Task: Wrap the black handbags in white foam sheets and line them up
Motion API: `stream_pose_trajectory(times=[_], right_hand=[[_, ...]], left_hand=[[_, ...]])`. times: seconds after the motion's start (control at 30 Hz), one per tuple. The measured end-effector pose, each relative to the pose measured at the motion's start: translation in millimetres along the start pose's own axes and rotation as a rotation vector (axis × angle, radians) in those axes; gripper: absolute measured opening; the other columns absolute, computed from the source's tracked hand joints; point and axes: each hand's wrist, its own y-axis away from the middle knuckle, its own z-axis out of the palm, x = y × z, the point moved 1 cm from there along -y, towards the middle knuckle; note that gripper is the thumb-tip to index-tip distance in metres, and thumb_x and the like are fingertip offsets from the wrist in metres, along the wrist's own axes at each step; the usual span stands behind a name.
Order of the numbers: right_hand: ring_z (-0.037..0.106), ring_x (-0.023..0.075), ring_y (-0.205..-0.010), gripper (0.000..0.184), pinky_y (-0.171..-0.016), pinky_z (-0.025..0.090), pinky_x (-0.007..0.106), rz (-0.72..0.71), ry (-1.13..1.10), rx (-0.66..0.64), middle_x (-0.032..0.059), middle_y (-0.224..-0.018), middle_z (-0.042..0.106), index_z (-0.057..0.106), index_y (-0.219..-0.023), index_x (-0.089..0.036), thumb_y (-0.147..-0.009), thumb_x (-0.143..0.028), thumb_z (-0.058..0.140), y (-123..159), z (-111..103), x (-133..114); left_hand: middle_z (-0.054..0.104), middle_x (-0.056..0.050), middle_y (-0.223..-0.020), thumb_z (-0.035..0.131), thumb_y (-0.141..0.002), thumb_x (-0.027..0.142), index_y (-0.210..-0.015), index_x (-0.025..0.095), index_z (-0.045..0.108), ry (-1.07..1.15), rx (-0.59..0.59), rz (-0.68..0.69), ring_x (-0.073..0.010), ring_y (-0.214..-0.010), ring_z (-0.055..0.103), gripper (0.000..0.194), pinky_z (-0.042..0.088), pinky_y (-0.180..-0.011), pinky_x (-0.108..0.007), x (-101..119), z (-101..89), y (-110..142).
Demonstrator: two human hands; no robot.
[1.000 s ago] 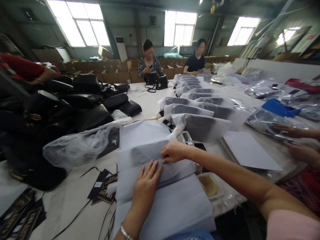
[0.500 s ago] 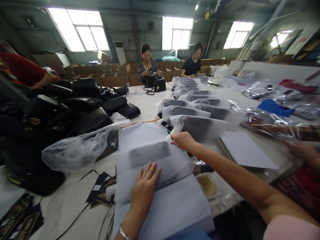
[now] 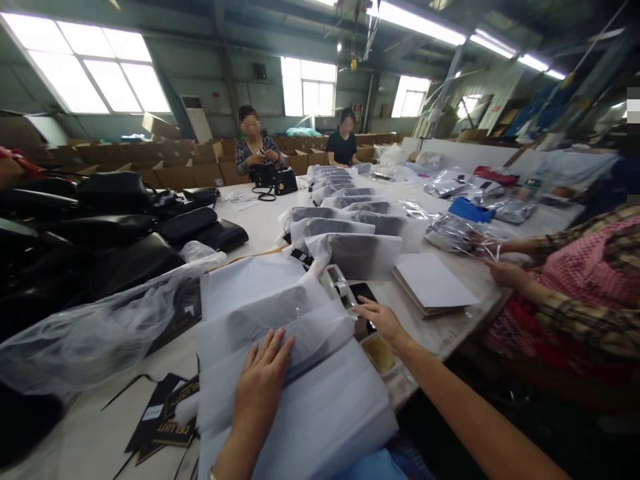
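My left hand [image 3: 263,383] lies flat, fingers stretched out, on a dark bag wrapped in thin white tissue paper [image 3: 315,327]. Under the wrapped bag is a stack of white paper sheets [image 3: 345,420]. To the right of the bundle, my right hand [image 3: 384,323] reaches out with extended fingers and nothing visible in it. Its fingertips are close to a pale tape dispenser [image 3: 336,280] and a flat black thing [image 3: 363,293]. A yellowish pad [image 3: 379,353] in a clear dish sits just below that hand.
Rows of wrapped bags [image 3: 360,253] stand ahead, and black bags [image 3: 120,220] are heaped at left beside clear plastic [image 3: 120,327]. Black tags [image 3: 165,420] lie near my left arm. White boards [image 3: 435,280] are stacked at right, where a co-worker's hands [image 3: 505,270] handle plastic-wrapped goods.
My right hand has let go of the tissue paper's upper right edge and moved down and right beside the tape dispenser. My left hand stays on the bundle; the view has swung right.
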Motion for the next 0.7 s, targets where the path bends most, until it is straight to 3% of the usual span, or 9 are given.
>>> stream_pose_trajectory(times=[0.13,0.23,0.33,0.47,0.6,0.7], right_hand=[[0.054,0.0294,-0.127,0.040,-0.106,0.042,0.039,-0.042,-0.129,0.102,0.0136,-0.142,0.055,0.080,-0.083,-0.020,-0.074,-0.058,0.071,21,2,-16],[0.055,0.0279,-0.126,0.033,-0.107,0.041,0.037,-0.067,-0.211,0.158,0.0101,-0.138,0.059,0.079,-0.087,-0.022,-0.075,-0.052,0.075,48,-2,-24],[0.065,0.0261,-0.110,0.040,-0.095,0.050,0.035,0.132,-0.388,0.135,0.0109,-0.115,0.072,0.079,-0.094,-0.020,-0.072,-0.054,0.078,70,-3,-22],[0.070,0.0203,-0.085,0.050,-0.074,0.055,0.027,0.371,-0.562,0.075,0.0109,-0.092,0.076,0.078,-0.088,-0.016,-0.062,-0.058,0.084,82,-3,-14],[0.066,0.0147,-0.069,0.052,-0.064,0.053,0.023,0.391,-0.558,0.059,0.0085,-0.077,0.073,0.078,-0.081,-0.013,-0.056,-0.058,0.087,80,-2,-5],[0.062,0.0129,-0.062,0.050,-0.062,0.052,0.024,0.330,-0.498,0.053,0.0073,-0.075,0.072,0.077,-0.081,-0.013,-0.060,-0.058,0.084,76,0,6]], left_hand=[[0.051,-0.004,-0.147,0.042,-0.099,0.022,-0.135,0.027,0.057,0.032,0.027,-0.007,-0.0280,-0.133,0.050,0.039,0.045,-0.107,-0.048,0,-1.0,0],[0.051,-0.004,-0.147,0.041,-0.099,0.022,-0.135,0.027,0.057,0.026,0.032,-0.004,-0.0280,-0.134,0.050,0.039,0.044,-0.108,-0.049,0,-0.2,1],[0.050,-0.005,-0.148,0.040,-0.100,0.023,-0.136,0.026,0.056,0.025,0.033,-0.002,-0.0282,-0.134,0.049,0.040,0.044,-0.108,-0.049,-1,0.6,1],[0.049,-0.005,-0.149,0.039,-0.100,0.024,-0.137,0.026,0.056,0.004,0.031,0.013,-0.0279,-0.135,0.049,0.040,0.045,-0.107,-0.049,-1,0.4,2],[0.049,-0.005,-0.149,0.037,-0.101,0.025,-0.136,0.025,0.057,-0.038,0.032,0.028,-0.0274,-0.134,0.050,0.040,0.046,-0.106,-0.048,-1,-0.6,1],[0.051,-0.005,-0.147,0.036,-0.101,0.025,-0.135,0.025,0.058,-0.036,0.037,0.029,-0.0275,-0.132,0.052,0.040,0.047,-0.105,-0.047,-1,-1.4,0]])
